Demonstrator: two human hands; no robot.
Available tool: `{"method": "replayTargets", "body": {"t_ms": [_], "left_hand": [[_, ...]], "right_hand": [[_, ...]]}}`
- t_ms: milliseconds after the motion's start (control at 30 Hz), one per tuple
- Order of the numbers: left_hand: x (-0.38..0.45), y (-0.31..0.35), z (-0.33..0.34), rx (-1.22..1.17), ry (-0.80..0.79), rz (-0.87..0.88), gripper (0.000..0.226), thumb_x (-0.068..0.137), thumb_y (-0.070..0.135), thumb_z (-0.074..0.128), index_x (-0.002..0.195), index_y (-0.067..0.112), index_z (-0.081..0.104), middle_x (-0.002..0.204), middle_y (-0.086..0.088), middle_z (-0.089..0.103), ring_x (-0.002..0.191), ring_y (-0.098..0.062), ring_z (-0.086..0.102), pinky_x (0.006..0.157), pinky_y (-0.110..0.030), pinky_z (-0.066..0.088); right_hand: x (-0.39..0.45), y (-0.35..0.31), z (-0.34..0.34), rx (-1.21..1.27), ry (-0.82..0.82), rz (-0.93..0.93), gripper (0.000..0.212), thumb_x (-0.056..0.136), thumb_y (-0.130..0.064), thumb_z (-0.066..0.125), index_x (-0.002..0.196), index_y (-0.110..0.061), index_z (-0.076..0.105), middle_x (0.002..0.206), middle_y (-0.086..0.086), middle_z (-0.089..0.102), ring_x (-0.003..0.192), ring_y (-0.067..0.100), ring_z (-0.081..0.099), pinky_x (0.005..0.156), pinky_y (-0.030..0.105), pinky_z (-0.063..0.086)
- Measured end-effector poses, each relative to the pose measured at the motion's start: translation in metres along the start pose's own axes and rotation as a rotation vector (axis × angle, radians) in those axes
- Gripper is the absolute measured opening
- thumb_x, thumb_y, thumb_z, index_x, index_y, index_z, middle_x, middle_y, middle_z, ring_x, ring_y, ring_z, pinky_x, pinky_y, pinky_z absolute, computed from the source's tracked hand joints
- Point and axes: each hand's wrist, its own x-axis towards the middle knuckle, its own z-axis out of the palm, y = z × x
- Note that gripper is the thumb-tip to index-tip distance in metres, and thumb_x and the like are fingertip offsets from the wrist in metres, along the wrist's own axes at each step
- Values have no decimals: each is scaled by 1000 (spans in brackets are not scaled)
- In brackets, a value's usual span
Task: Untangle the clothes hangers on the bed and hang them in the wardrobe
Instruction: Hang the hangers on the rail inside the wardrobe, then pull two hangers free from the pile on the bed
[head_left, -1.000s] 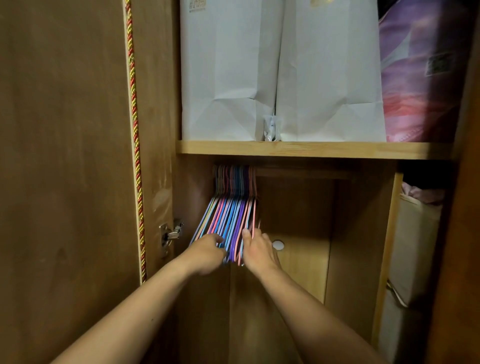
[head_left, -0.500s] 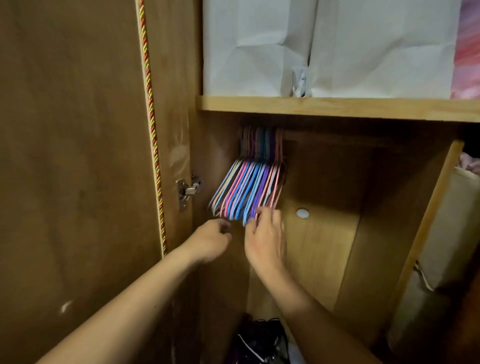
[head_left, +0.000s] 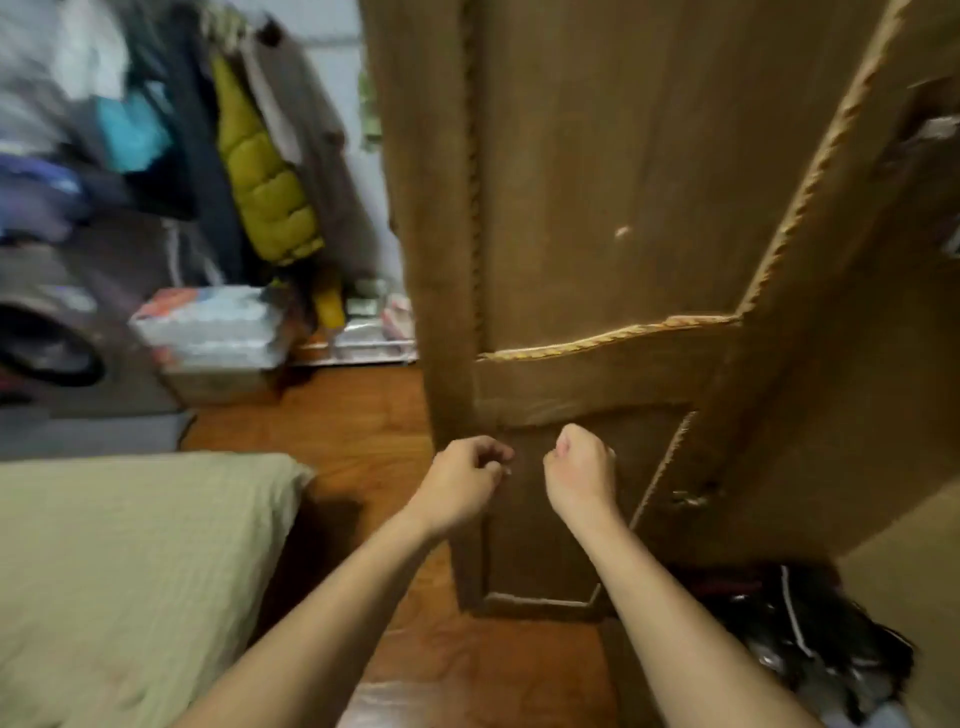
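Before the wardrobe door (head_left: 597, 182), left hand (head_left: 462, 480) and right hand (head_left: 582, 467) curl empty.

Both hands, left (head_left: 462, 480) and right (head_left: 582, 467), left the hangers, now curled empty before wardrobe door (head_left: 597, 208); view swung left to bed (head_left: 130, 545).
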Motion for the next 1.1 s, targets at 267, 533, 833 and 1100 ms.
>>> {"method": "replayTargets", "body": {"t_ms": [267, 533, 833, 1100], "left_hand": [[-238, -165, -129, -332, 628, -402, 28, 89, -3, 42, 93, 14, 64, 76, -3, 62, 59, -14, 54, 52, -21, 40], [-475, -296, -152, -653, 1057, -797, 25, 95, -4, 39, 99, 6, 62, 77, -5, 59, 55, -15, 53, 49, -22, 33], [-576, -404, -178, -792, 1069, -955, 27, 96, 4, 39, 103, 10, 65, 86, -8, 66, 63, -20, 60, 60, -28, 43], [-549, -469, -216, -896, 1081, -1073, 28, 98, 6, 39, 104, 11, 66, 90, -10, 68, 67, -20, 62, 65, -33, 45]], "right_hand": [[-154, -129, 165, -74, -554, -392, 11, 76, -4, 46, 69, -11, 44, 68, 7, 55, 68, 31, 48, 60, 37, 41], [-359, -218, 296, -137, -971, -762, 25, 90, -14, 48, 66, -18, 41, 74, 8, 54, 74, 29, 50, 64, 35, 36], [-457, -153, 398, -485, -1208, -518, 28, 84, -13, 57, 63, -17, 40, 73, 2, 53, 75, 22, 48, 64, 28, 33], [-363, -149, 482, -821, -1195, -439, 22, 98, -22, 49, 108, -8, 63, 120, 16, 64, 113, 34, 59, 83, 30, 44]]}}
